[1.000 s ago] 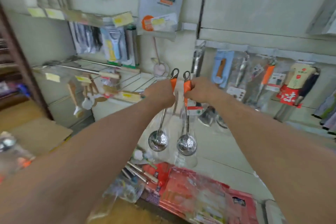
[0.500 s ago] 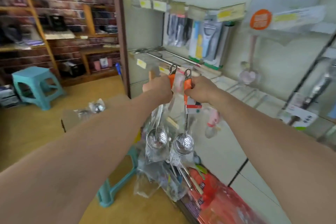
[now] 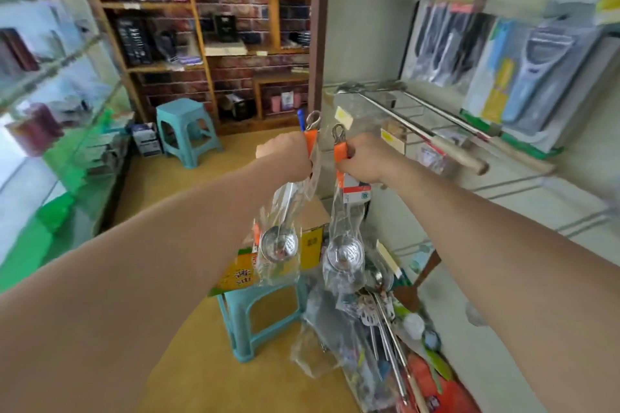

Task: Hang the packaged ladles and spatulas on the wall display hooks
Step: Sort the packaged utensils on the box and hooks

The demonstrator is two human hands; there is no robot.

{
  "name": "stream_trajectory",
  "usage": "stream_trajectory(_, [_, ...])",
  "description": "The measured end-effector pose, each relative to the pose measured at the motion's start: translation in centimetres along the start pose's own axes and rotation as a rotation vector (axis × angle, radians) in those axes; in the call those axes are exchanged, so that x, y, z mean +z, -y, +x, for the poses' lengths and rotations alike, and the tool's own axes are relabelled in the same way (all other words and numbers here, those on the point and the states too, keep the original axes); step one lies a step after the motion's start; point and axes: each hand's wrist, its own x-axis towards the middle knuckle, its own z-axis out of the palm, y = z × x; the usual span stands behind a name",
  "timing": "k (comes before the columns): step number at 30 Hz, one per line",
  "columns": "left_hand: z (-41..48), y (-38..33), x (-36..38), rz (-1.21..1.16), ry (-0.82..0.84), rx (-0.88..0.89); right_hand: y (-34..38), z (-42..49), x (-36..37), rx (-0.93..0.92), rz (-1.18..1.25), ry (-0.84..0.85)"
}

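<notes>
Ladles in play, two of them, each in a clear plastic sleeve and held up in mid-air by its orange handle. The left hand [image 3: 285,156] grips the left ladle [image 3: 280,245], the right hand [image 3: 364,157] grips the right ladle [image 3: 345,255], fingers [image 3: 354,151] curled tight round the handles, metal hanging loops poking out above (bowls dangling below). Both hang side by side, apart, left of the wall hooks [image 3: 402,121] and touching none. Beneath them: a teal stool [image 3: 258,312] carrying a cardboard box [image 3: 312,241], and a heap of packaged utensils [image 3: 379,322] on the floor.
</notes>
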Motion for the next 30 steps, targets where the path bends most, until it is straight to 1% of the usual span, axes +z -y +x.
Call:
stream_trajectory(4, [1.6,1.6,-0.1,0.033,-0.002,-0.057,0.6,2.7,0.7,-0.070,0.005,0.035])
stream_trajectory(9, [3.2,3.8,-0.4,0.002,0.011,-0.118,1.8,5.7,1.6,-0.157,0.025,0.036])
stream_trajectory(12, [4.5,5.0,-0.3,0.001,0.025,-0.132,2.4,7.4,2.7,-0.207,0.041,0.024])
stream_trajectory(15, [6.0,6.1,0.4,0.050,0.034,-0.124,2.6,9.7,3.9,-0.207,0.036,0.012])
stream_trajectory(18, [8.0,7.1,1.2,0.123,0.050,-0.071,2.5,12.4,5.1,-0.186,-0.013,-0.009])
stream_trajectory(24, [13.2,9.8,4.0,0.348,0.139,0.109,2.8,19.1,7.5,-0.101,-0.037,-0.059])
stream_trajectory(30, [17.7,13.1,7.5,0.630,0.317,0.296,3.4,25.2,10.2,0.028,-0.036,-0.101])
